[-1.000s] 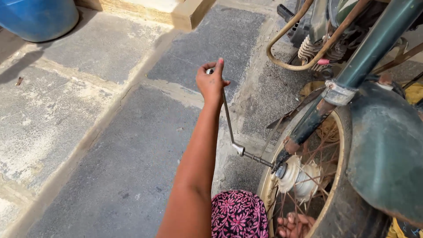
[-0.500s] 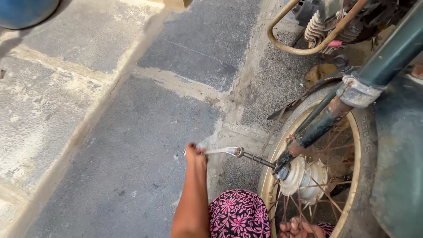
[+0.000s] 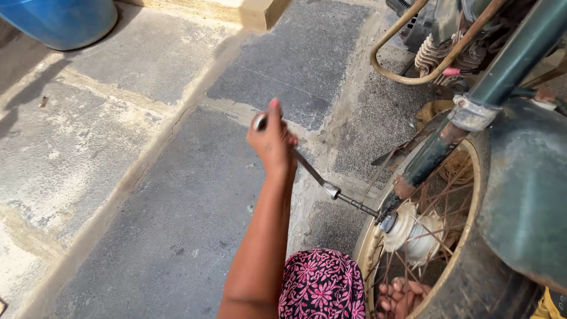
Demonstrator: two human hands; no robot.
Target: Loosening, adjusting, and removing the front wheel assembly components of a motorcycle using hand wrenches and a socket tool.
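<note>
My left hand (image 3: pixel 273 142) is shut on the end of a long metal socket wrench (image 3: pixel 322 183). The wrench runs down to the right, and its socket sits on the axle nut (image 3: pixel 387 221) of a motorcycle front wheel (image 3: pixel 413 236). The handle points up and to the left, above the stone floor. My right hand (image 3: pixel 403 295) shows at the bottom edge, fingers curled among the rusty spokes near the hub. Whether it grips anything else is hidden. A dark green fork leg (image 3: pixel 472 112) and fender (image 3: pixel 525 189) rise over the wheel.
A pink floral garment (image 3: pixel 322 283) covers my knee beside the wheel. A blue barrel (image 3: pixel 62 20) stands at the top left. A yellowish crash guard tube (image 3: pixel 413 65) and engine parts sit at the top right. Grey stone slabs (image 3: pixel 147 177) with cement joints form the floor.
My left hand swung the wrench handle down towards the floor, then back up and away. The view shifted slightly, and the wheel stayed in place.
</note>
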